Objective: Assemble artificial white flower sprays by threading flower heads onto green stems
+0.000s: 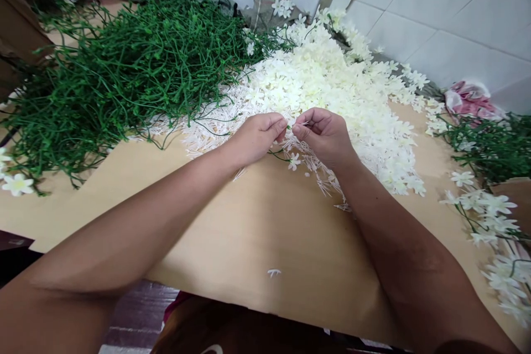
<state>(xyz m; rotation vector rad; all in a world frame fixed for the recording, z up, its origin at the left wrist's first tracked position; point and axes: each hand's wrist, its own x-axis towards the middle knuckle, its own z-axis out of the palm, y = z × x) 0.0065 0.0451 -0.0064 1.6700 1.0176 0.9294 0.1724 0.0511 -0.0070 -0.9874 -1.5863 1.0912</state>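
My left hand (pixel 259 135) is closed in a pinch around a thin green artificial flower stem (pixel 275 152), whose tip shows just past the thumb. A white flower (pixel 294 162) hangs on a green stem below the hands. Fingertip to fingertip with it, my right hand (pixel 326 135) pinches a small, thin white piece like a stamen (pixel 305 123). Under and behind both hands lie loose white stamen-like sticks (pixel 207 135) and a heap of white artificial flower heads (pixel 319 86).
A large tangle of green stems (pixel 153 61) covers the back left. Finished-looking white flowers on stems (pixel 492 207) lie along the right edge, near more green stems (pixel 493 144). A small white scrap (pixel 274 272) rests on the tan board (pixel 232 232). A tiled wall (pixel 456 5) bounds the back.
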